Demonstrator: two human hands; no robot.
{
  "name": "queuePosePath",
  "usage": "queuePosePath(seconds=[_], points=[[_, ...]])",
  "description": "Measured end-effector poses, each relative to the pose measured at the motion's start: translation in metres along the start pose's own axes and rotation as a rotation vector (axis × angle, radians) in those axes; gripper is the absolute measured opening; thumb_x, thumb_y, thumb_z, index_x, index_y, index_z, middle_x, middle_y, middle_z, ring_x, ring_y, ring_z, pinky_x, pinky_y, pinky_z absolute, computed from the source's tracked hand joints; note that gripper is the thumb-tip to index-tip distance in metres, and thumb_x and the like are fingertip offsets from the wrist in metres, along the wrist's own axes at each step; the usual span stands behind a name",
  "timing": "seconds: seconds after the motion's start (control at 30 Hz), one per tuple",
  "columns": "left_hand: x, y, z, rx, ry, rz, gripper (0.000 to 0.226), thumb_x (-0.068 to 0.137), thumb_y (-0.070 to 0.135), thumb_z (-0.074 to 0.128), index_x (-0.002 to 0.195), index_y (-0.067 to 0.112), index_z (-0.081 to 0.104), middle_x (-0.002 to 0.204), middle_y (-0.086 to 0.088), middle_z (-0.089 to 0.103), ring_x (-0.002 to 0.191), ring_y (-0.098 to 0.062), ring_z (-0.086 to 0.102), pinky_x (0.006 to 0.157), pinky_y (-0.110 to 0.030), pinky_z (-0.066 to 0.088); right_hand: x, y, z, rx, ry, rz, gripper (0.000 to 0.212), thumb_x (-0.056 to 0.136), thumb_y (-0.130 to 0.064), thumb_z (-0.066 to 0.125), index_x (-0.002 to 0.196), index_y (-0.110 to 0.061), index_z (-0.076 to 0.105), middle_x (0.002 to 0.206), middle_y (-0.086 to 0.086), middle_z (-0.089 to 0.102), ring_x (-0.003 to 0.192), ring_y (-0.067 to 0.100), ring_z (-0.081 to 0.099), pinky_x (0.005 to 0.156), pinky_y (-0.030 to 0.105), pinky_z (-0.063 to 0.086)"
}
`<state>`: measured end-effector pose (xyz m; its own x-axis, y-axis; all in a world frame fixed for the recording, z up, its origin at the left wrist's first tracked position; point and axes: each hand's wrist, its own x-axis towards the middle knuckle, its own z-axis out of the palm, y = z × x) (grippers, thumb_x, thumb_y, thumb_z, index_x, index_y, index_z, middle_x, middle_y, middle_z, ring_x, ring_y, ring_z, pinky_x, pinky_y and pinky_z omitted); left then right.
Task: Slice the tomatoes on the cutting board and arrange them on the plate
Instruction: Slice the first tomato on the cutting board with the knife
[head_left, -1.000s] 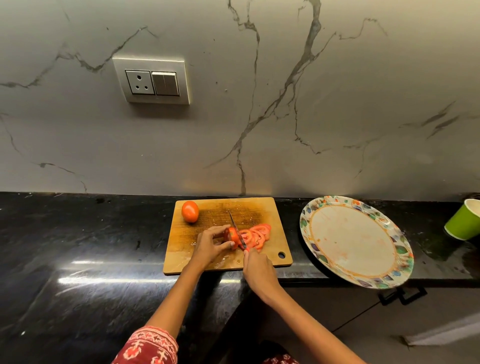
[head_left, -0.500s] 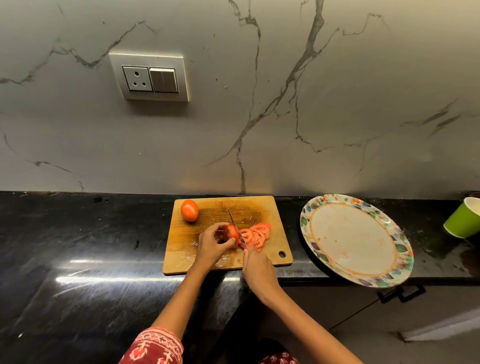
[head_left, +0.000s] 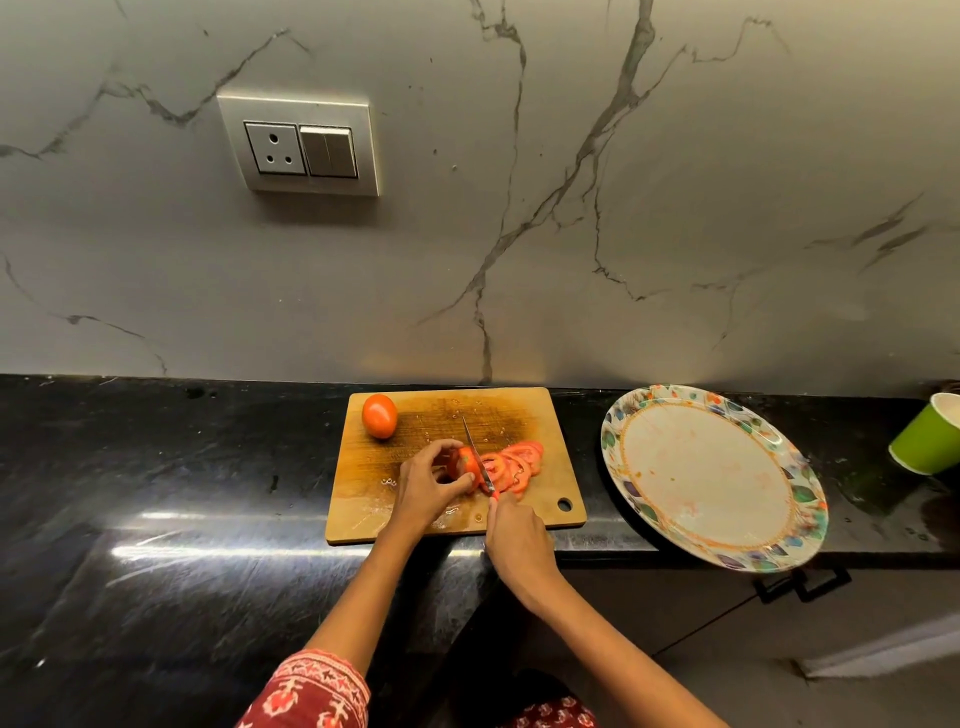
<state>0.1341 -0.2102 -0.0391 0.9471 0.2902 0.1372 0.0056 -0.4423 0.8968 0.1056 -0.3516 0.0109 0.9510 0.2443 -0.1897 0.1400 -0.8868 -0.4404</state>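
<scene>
A wooden cutting board (head_left: 519, 415) lies on the black counter. On it my left hand (head_left: 428, 486) grips the uncut end of a tomato (head_left: 467, 461). My right hand (head_left: 517, 535) holds a small knife (head_left: 474, 448), its blade standing in the tomato right beside my left fingers. Several cut slices (head_left: 514, 463) lie fanned out to the right of the blade. A whole tomato (head_left: 380, 415) sits at the board's far left corner. The flower-rimmed plate (head_left: 795, 488) stands to the right of the board with nothing on it.
A green paper cup (head_left: 930, 441) stands at the far right of the counter. The plate overhangs the counter's front edge, above a black drawer handle (head_left: 802, 587). A socket and switch panel (head_left: 300, 146) is on the marble wall behind.
The knife blade has stayed in the tomato while both hands shifted only slightly. The slices and the whole tomato lie where they were.
</scene>
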Motion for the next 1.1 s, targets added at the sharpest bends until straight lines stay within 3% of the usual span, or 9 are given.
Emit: queuePosePath(seconds=[0.17,0.37,0.67,1.1], points=[[-0.001,0.002,-0.001,0.001,-0.008,-0.006,0.044,0.068,0.008,0.079,0.108,0.013,0.062,0.103,0.001,0.061,0.096,-0.010,0.057,0.072,-0.005,0.046,0.000,0.000,0.001,0.013,0.002,-0.015,0.038,0.103,-0.028,0.022,0.116,-0.003,0.048,0.113,0.016,0.060,0.106,0.034,0.057,0.079,0.037,0.042],[0.001,0.001,-0.002,-0.027,0.005,-0.034,0.043,0.065,0.005,0.078,0.103,0.013,0.062,0.101,-0.005,0.063,0.094,-0.015,0.060,0.081,-0.022,0.053,0.006,-0.006,0.003,0.008,0.004,-0.016,0.038,0.103,-0.027,0.022,0.120,-0.004,0.048,0.115,0.015,0.059,0.108,0.033,0.057,0.079,0.035,0.042],[0.004,-0.001,-0.007,-0.049,-0.043,-0.024,0.043,0.067,0.001,0.077,0.106,0.011,0.064,0.106,-0.003,0.063,0.099,-0.012,0.059,0.081,-0.015,0.052,0.014,-0.001,0.004,-0.003,-0.008,-0.070,0.038,0.103,-0.027,0.023,0.126,-0.004,0.042,0.113,0.017,0.060,0.106,0.034,0.057,0.075,0.035,0.040],[0.002,0.000,-0.006,-0.085,-0.049,-0.024,0.045,0.065,-0.004,0.078,0.106,0.009,0.066,0.106,-0.003,0.063,0.102,-0.012,0.058,0.081,-0.013,0.051,0.024,-0.006,0.009,0.080,-0.017,-0.045,0.038,0.103,-0.025,0.023,0.114,-0.002,0.052,0.111,0.019,0.060,0.104,0.034,0.057,0.075,0.034,0.041]])
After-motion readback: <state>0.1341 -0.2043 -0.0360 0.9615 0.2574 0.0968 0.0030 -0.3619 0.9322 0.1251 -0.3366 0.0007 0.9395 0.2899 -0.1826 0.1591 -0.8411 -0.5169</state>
